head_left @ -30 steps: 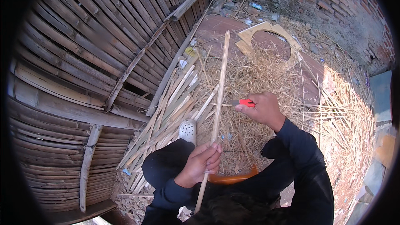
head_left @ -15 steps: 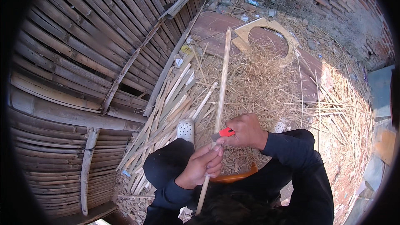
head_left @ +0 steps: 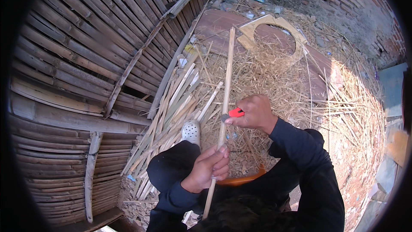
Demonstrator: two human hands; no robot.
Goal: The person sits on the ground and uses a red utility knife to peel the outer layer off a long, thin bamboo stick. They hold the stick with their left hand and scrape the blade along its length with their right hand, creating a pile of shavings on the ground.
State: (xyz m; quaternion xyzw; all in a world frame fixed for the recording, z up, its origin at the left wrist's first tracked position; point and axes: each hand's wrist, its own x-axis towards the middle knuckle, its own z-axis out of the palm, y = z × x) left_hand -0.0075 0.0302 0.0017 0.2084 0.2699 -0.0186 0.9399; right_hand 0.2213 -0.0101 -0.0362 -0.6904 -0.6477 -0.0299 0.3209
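Note:
A long pale bamboo strip [head_left: 228, 66] runs from near my lap up and away in front of me. My left hand [head_left: 209, 168] is wrapped round its lower part. Farther up the strip, my right hand [head_left: 255, 114] grips a knife with a red handle [head_left: 236, 112]. The knife's short dark blade [head_left: 225, 118] lies against the strip, and most of the handle is hidden in my fist.
Split bamboo strips [head_left: 171, 111] lie piled at the left, beside my white clog [head_left: 191, 132]. Shavings [head_left: 274, 75] cover the ground ahead, near a board with a round cutout [head_left: 246, 28]. A bamboo wall [head_left: 86, 51] stands left; a brick wall [head_left: 326, 4] rises beyond.
My right hand and the knife have slid up the strip, away from my left hand. The left hand keeps its hold in nearly the same place.

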